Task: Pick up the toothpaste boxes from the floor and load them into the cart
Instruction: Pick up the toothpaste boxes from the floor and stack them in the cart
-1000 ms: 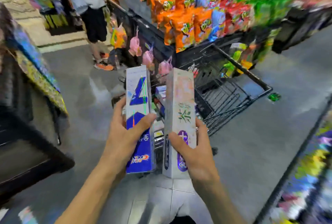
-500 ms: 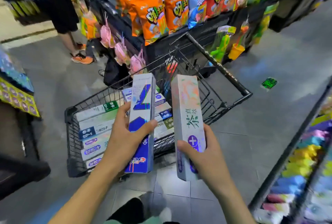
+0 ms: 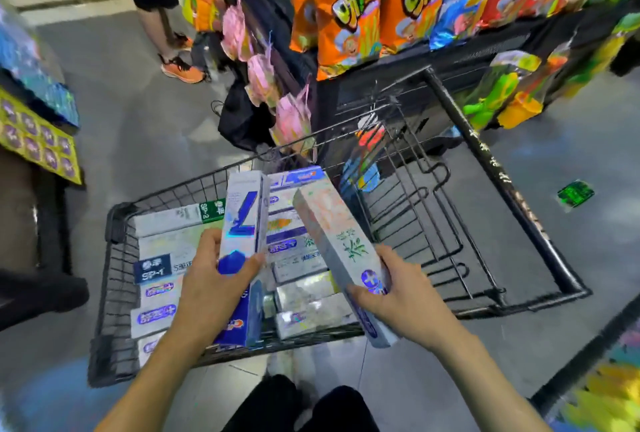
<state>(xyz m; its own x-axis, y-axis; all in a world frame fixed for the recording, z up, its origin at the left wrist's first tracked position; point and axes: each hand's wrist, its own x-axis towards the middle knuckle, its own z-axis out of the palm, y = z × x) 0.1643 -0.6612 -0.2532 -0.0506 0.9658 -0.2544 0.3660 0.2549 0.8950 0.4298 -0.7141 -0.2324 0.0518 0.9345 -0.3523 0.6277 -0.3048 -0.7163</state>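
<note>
A black wire cart [image 3: 104, 279] stands on the grey floor right in front of me, its basket holding several toothpaste boxes [image 3: 166, 234] laid flat in rows. My left hand [image 3: 211, 293] grips a blue-and-white toothpaste box [image 3: 244, 223] upright over the basket. My right hand [image 3: 398, 293] grips a pale toothpaste box with green characters [image 3: 332, 234], tilted with its top leaning left over the basket. The two boxes are apart.
A snack shelf with orange, blue and red bags [image 3: 381, 5] rises behind the cart, with pink net bags [image 3: 263, 78] hanging at its corner. Another person's legs and orange shoes [image 3: 180, 67] stand at the back left. A green packet [image 3: 575, 194] lies on the floor right.
The view has dropped and closed in on the cart. Both hands have carried their boxes forward over the basket, and the right box has tilted to the left.
</note>
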